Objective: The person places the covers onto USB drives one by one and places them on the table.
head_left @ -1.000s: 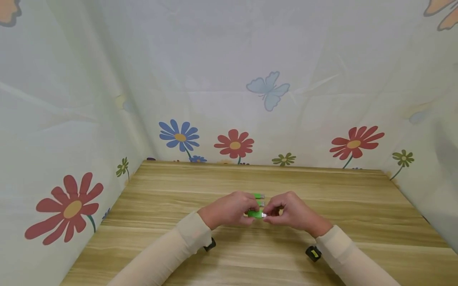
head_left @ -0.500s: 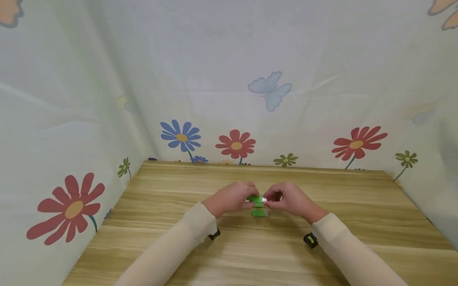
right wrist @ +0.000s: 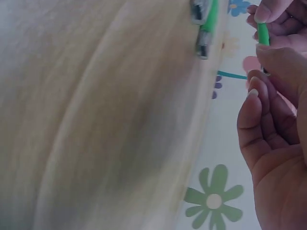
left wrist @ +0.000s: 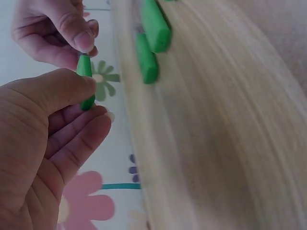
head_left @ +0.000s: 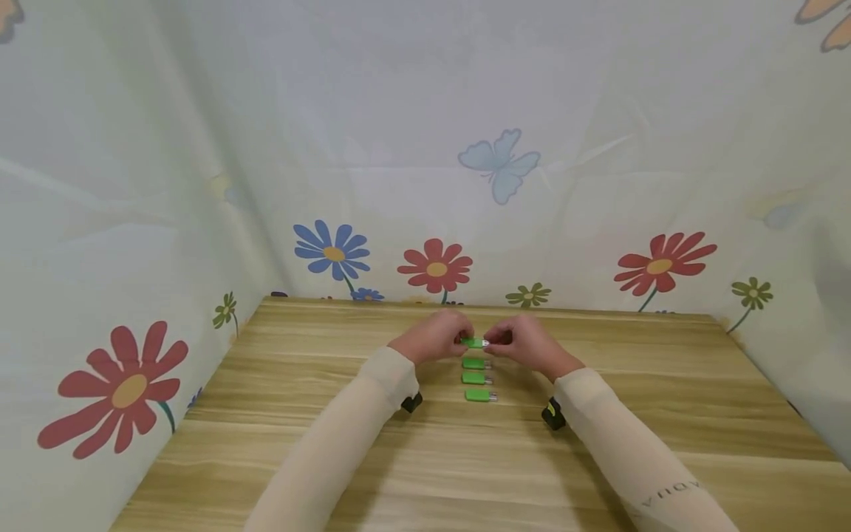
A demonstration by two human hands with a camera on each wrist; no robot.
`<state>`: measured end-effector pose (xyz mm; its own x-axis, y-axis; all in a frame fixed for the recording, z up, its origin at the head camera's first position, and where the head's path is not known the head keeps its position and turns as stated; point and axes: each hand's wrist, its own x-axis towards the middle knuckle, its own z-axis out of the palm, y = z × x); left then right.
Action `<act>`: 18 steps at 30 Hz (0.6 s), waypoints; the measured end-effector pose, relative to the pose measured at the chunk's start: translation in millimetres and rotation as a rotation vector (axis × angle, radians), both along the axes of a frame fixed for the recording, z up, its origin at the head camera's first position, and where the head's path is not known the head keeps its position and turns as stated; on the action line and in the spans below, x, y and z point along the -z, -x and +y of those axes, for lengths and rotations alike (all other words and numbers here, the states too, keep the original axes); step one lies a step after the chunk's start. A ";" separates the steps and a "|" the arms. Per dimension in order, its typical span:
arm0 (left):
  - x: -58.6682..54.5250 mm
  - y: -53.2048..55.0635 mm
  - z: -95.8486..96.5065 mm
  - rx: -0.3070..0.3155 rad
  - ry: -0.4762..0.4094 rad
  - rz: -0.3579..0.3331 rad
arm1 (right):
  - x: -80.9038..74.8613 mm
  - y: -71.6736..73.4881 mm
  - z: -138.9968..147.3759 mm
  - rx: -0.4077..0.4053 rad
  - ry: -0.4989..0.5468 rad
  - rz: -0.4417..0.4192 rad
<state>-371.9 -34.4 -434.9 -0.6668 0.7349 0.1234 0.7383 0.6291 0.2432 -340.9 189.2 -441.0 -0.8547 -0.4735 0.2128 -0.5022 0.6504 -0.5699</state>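
Four-sided, slim green USB flash drives with silver plugs are in view. One green USB flash drive (head_left: 474, 343) spans the gap between my hands, farthest back in the row. My left hand (head_left: 435, 337) pinches its green body between thumb and fingers, and my right hand (head_left: 528, 344) pinches the silver plug end. The left wrist view shows that green body (left wrist: 84, 66) on edge, the left thumb across it. Nearer me, three more drives lie in a column, plugs to the right: the back one (head_left: 473, 363), the middle one (head_left: 473, 378) and the front one (head_left: 477, 395).
A wood-grain table (head_left: 346, 480) lies beneath both arms. Behind it hangs a pale cloth wall (head_left: 385, 111) printed with flowers and a butterfly, meeting the table's far edge close beyond my hands. Small black devices (head_left: 553, 414) sit under the wrists.
Both hands have moved away from me toward the far edge. The front drive, between my hands a second ago, now lies untouched on the table; the hands hold a drive at the back.
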 end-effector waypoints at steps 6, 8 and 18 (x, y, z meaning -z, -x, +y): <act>12.0 10.7 6.8 -0.059 0.053 -0.002 | 6.3 12.0 -2.1 0.014 -0.032 -0.041; 16.4 12.9 8.7 -0.064 0.059 -0.002 | 10.4 16.5 -1.4 0.016 -0.037 -0.059; 28.7 25.0 14.7 -0.027 0.121 0.020 | 19.9 25.8 0.4 0.022 -0.023 -0.196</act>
